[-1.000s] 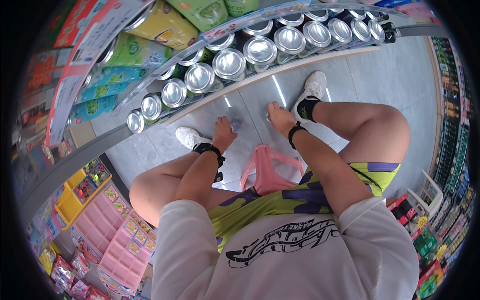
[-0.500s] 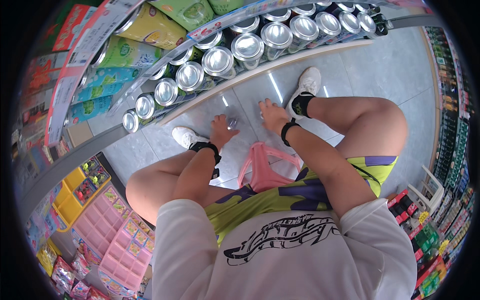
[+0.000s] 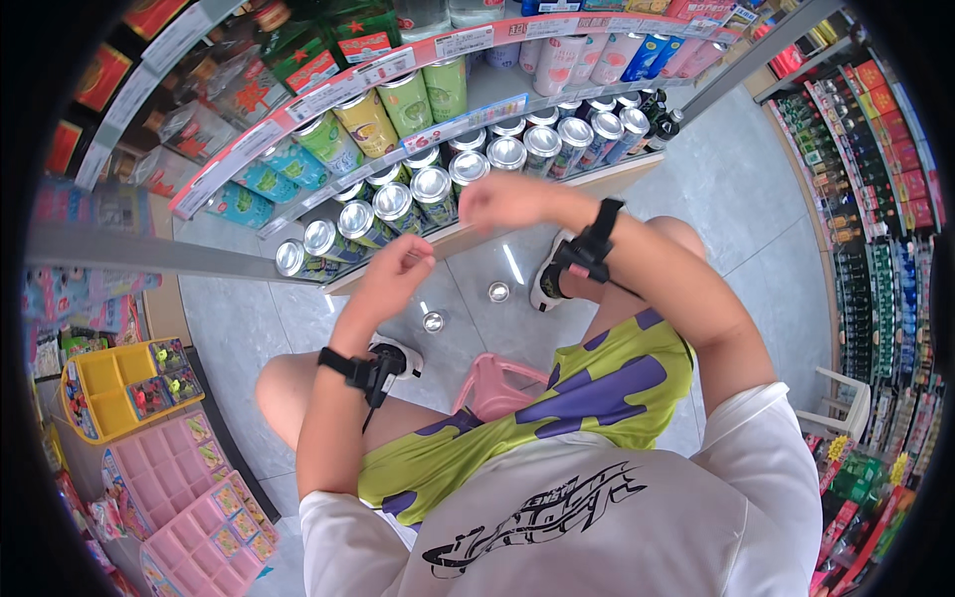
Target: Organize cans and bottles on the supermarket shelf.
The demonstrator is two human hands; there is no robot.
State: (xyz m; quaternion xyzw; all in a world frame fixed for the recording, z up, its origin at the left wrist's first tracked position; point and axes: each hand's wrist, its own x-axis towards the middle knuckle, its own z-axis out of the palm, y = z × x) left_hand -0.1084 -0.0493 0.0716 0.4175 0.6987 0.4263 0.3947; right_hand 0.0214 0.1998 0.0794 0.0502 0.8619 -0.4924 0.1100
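Observation:
My left hand (image 3: pixel 390 283) is raised over the floor before the lowest shelf, its fingers curled in and nothing seen in them. Farther right, my right hand (image 3: pixel 505 202) is at the front row of cans (image 3: pixel 432 185); motion blurs its bent fingers, and I cannot tell whether it touches a can. The cans stand upright in rows, silver lids up. On the grey tiles below my hands are two small round silver-topped things, one (image 3: pixel 433 321) near my left shoe and another (image 3: pixel 498 292) near my right shoe.
A pink plastic stool (image 3: pixel 497 386) is between my legs. Above the cans, a shelf holds green and yellow cans (image 3: pixel 405 102). Yellow (image 3: pixel 99 383) and pink compartment trays (image 3: pixel 149 468) are at left. A white stool (image 3: pixel 841 400) and bottle shelves (image 3: pixel 854 284) are at right.
Both hands have risen from near the floor toward the can shelf, the right one farther. The view has shifted, showing more shelves. Two silver-topped things now show clearly on the floor.

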